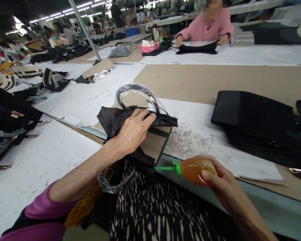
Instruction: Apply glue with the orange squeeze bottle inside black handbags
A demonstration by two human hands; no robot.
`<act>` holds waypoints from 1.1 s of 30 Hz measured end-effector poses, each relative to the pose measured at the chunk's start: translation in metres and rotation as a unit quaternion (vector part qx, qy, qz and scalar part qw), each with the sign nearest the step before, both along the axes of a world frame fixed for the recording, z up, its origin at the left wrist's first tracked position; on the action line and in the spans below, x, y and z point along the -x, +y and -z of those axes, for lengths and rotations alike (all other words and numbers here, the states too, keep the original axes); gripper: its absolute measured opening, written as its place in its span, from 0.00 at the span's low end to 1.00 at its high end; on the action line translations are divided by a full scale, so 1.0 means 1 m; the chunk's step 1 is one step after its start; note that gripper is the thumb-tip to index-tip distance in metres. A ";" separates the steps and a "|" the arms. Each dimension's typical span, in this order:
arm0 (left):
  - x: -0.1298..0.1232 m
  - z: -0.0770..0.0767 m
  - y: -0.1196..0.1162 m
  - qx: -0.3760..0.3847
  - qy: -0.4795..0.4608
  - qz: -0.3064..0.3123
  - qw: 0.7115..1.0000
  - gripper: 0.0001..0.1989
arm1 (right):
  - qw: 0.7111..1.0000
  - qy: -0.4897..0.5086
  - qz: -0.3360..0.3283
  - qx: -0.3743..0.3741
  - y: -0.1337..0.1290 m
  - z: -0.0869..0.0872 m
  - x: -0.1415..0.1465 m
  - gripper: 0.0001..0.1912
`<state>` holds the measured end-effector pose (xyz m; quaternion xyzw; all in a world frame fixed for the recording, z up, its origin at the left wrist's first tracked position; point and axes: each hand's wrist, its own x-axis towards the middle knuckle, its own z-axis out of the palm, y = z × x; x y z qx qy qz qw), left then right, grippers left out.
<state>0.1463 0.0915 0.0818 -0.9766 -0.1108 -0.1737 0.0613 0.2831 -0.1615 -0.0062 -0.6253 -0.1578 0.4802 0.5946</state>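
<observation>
In front of me lies a black handbag (111,117) at the table's near edge, its beige panel (154,142) showing. One plastic-wrapped handle (136,87) stands up beyond my left hand; another wrapped handle (117,184) hangs below the edge. My left hand (135,129) presses on the bag's black fabric with its fingers bent over it. My right hand (219,177) is wrapped around a soft squeeze bottle (197,170) of amber liquid. The bottle's green nozzle points left, its tip at the bag's lower right corner. Whether liquid comes out cannot be seen.
Black bags (256,117) lie on the right, and more bag pieces with gold-coloured hardware (15,115) on the left. Across the table a person in pink (208,28) handles a black piece. A pink basket (149,47) and a slanted metal pole (85,30) stand further back.
</observation>
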 end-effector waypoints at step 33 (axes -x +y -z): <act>-0.003 -0.012 0.001 0.031 0.023 -0.007 0.999 0.15 | 0.972 -0.227 0.056 0.017 0.016 0.003 -0.010 0.28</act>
